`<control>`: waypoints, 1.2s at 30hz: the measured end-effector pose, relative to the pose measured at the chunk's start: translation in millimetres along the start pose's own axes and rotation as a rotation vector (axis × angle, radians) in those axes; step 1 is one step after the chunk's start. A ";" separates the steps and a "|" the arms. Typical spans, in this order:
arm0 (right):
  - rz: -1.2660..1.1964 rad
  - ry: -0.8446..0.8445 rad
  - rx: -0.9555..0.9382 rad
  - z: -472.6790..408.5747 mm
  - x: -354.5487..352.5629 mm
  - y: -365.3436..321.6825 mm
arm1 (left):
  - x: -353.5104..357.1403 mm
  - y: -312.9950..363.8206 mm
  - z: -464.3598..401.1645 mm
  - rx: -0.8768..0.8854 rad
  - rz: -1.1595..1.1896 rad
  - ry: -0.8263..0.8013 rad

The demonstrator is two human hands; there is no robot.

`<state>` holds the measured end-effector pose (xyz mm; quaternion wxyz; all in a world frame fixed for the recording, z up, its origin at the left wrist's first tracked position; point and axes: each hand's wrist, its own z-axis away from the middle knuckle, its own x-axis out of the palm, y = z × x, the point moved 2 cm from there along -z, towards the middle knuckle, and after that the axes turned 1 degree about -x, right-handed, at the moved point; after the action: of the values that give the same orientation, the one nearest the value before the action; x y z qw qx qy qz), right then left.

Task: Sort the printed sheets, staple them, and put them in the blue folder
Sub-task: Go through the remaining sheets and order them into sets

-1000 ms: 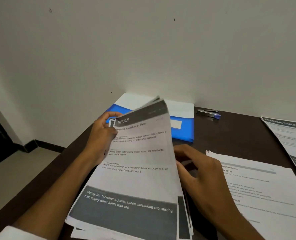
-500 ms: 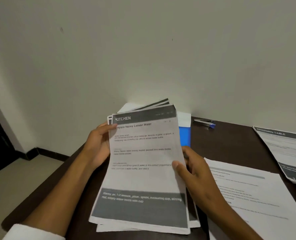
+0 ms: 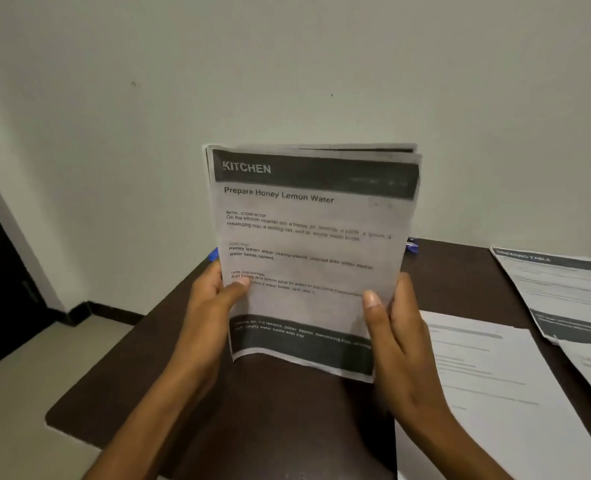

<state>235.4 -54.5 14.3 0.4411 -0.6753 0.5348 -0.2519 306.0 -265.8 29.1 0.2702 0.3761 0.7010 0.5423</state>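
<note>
I hold a stack of printed sheets (image 3: pixel 308 237) upright above the dark table (image 3: pixel 280 417); its top page is headed "KITCHEN". My left hand (image 3: pixel 214 299) grips the stack's left edge with the thumb on the front. My right hand (image 3: pixel 391 327) grips the right edge, thumb on the front too. The blue folder (image 3: pixel 213 254) is almost wholly hidden behind the stack; only a blue sliver shows at its left. A blue tip of the stapler (image 3: pixel 412 247) peeks out at the stack's right.
More printed sheets (image 3: pixel 488 393) lie flat on the table at the right. A sheet headed "DRESSING TABLE" (image 3: pixel 557 289) lies further right, near the table edge. A plain wall stands right behind the table. The table's left edge drops to the floor (image 3: pixel 27 393).
Both hands have lifted the stack off the table and stood it upright, squared between them. The right hand moved from beside the stack to its right edge. The folder and stapler are now hidden.
</note>
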 end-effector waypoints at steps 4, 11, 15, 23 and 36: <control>0.004 0.047 0.002 4.7 -2.8 -2.3 | 9.8 -7.2 8.9 0.010 0.019 0.054; 0.086 0.056 0.011 -1.1 -4.5 3.8 | 12.9 -8.3 6.4 -0.002 -0.114 0.072; 0.227 -0.005 0.056 -9.3 -5.9 3.6 | -8.2 7.0 0.0 -0.007 -0.239 -0.014; 0.510 -0.250 0.333 13.2 16.9 20.9 | -72.2 -27.1 -2.1 -0.257 -0.649 -0.071; 0.686 -0.299 0.393 14.7 48.6 33.8 | -96.7 -39.8 10.4 -0.145 -0.961 0.002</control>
<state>245.1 -96.9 -28.4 0.6925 -0.3901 0.6006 -0.0870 360.1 -344.4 -14.8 0.5149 -0.0107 0.7560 0.4041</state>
